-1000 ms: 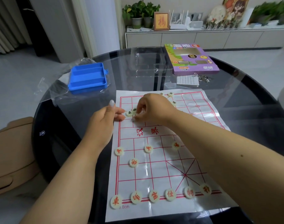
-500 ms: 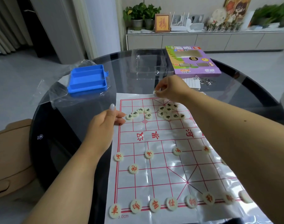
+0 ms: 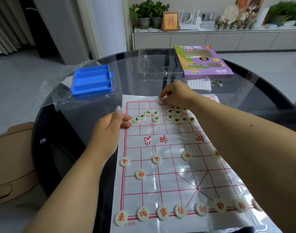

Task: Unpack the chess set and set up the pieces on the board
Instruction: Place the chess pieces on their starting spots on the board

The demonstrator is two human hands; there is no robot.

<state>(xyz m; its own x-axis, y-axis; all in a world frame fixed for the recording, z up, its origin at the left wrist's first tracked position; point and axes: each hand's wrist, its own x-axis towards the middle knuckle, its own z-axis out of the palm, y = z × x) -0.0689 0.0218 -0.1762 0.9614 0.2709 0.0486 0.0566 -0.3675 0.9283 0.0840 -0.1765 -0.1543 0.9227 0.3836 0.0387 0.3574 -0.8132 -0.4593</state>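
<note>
A white plastic board sheet (image 3: 169,165) with red grid lines lies on the dark glass table. Red-lettered round pieces (image 3: 162,213) stand along its near edge, with more on the rows above. Black-lettered pieces lie in two loose clusters (image 3: 177,116) near the far side. My right hand (image 3: 176,94) pinches one black-lettered piece (image 3: 160,101) at the board's far edge line. My left hand (image 3: 110,125) rests with fingers straight on the board's left edge, fingertips beside the left cluster (image 3: 146,116).
A blue compartment tray (image 3: 91,80) sits on clear plastic wrap at the far left. A clear plastic insert (image 3: 154,64), a purple game box (image 3: 204,61), a paper slip and metal rings (image 3: 214,82) lie at the back. A tan chair (image 3: 11,158) stands left of the table.
My right hand left the middle clusters and carried one black-lettered piece up to the far edge line. My left hand stayed on the board's left edge. The camera tilted slightly.
</note>
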